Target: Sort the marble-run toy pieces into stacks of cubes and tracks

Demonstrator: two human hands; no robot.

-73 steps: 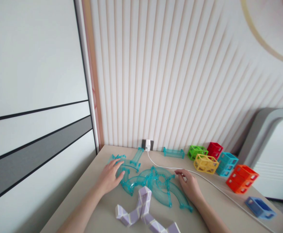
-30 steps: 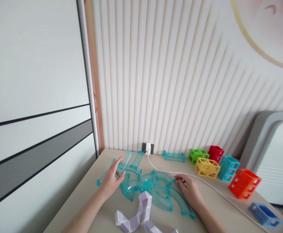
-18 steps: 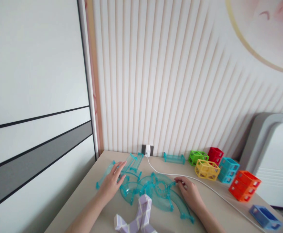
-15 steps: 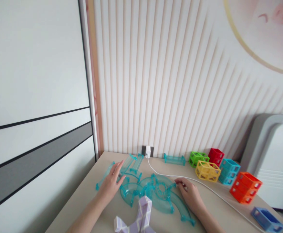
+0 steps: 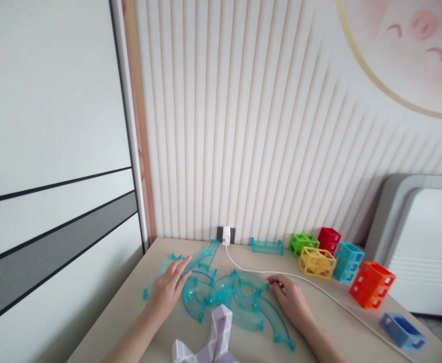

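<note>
My left hand point(image 5: 165, 290) is open over the left side of a group of see-through teal track pieces, fingers stretched and slightly apart. Straight teal tracks point(image 5: 209, 258) lie just beyond its fingertips, one partly hidden by them. Between my hands are curved teal tracks point(image 5: 239, 302), overlapping around a ring-shaped part point(image 5: 246, 296). My right hand point(image 5: 292, 301) rests on the table with its fingers curled, its fingertips at a small teal track end. Whether it holds anything is hidden. Nearest me stands a lilac piece point(image 5: 220, 333) with white lines, cut off by the frame's lower edge.
A white cable point(image 5: 319, 288) runs from a plugged-in charger point(image 5: 226, 236) across the table point(image 5: 130, 312), behind my right hand. Another teal track point(image 5: 267, 247) lies by the wall. Green, red, yellow point(image 5: 317, 262), blue and orange point(image 5: 372, 285) open-frame blocks stand at the right.
The view has shifted slightly, so everything sits a little further left. The straight teal tracks by my left fingertips look closer together. My right hand keeps its place by the track end.
</note>
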